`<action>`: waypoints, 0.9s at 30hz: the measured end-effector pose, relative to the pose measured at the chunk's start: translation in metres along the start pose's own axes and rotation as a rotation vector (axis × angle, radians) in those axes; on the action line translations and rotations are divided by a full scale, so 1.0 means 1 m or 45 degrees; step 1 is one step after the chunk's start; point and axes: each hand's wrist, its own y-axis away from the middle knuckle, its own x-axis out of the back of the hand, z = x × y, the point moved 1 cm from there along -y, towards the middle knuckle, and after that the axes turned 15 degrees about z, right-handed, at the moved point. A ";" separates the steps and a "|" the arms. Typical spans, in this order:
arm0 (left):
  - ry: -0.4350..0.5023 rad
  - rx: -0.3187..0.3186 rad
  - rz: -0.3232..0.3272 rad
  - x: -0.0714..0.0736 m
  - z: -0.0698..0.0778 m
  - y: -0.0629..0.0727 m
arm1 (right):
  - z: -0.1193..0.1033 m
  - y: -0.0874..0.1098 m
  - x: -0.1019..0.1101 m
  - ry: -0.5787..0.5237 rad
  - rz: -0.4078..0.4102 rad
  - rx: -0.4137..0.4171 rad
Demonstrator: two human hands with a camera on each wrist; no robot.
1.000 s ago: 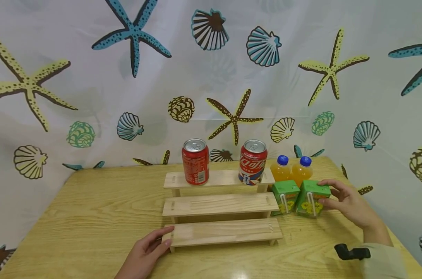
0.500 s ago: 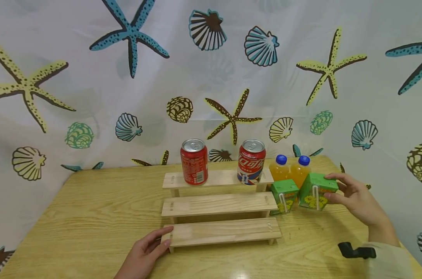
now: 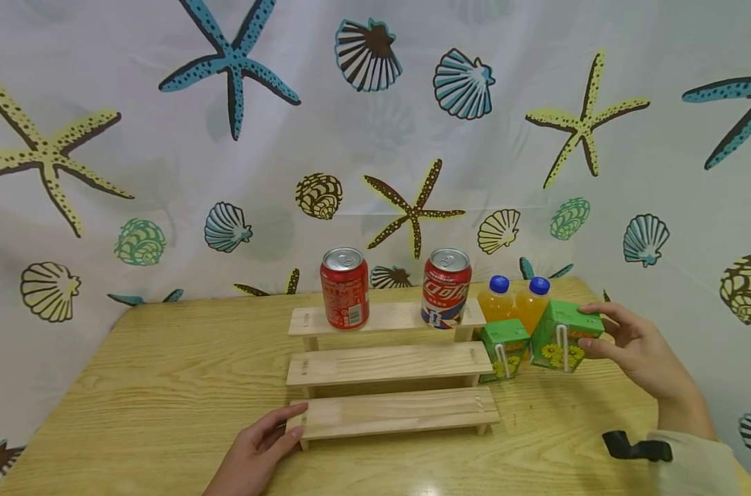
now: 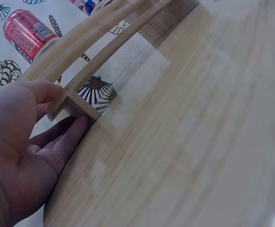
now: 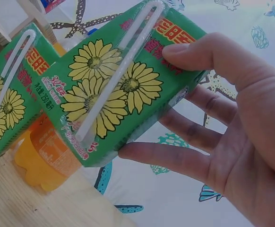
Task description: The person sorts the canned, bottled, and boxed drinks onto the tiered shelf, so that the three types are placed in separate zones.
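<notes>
While the left hand (image 3: 255, 442) pinches the near left end of a stepped wooden rack (image 3: 388, 363), the right hand (image 3: 641, 350) grips a green drink carton (image 3: 558, 335), tilted and raised above the table (image 3: 189, 365) to the rack's right. Two red cans (image 3: 344, 293) stand on the top shelf (image 3: 395, 316), so the work looks partly done; a second carton (image 3: 503, 335) and two orange juice bottles (image 3: 495, 304), on the table beside the rack, seem left to do.

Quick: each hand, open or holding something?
Left hand: holding the pale wooden tiered rack by its lowest shelf.
Right hand: holding a green, flower-printed, rectangular drink carton.
</notes>
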 end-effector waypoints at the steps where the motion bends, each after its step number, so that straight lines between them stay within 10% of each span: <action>1: 0.004 0.003 0.002 0.000 0.000 0.000 | -0.001 0.000 0.000 -0.003 -0.001 0.005; 27: -0.009 -0.001 0.014 -0.001 -0.004 -0.001 | -0.020 0.000 -0.001 -0.026 -0.041 0.084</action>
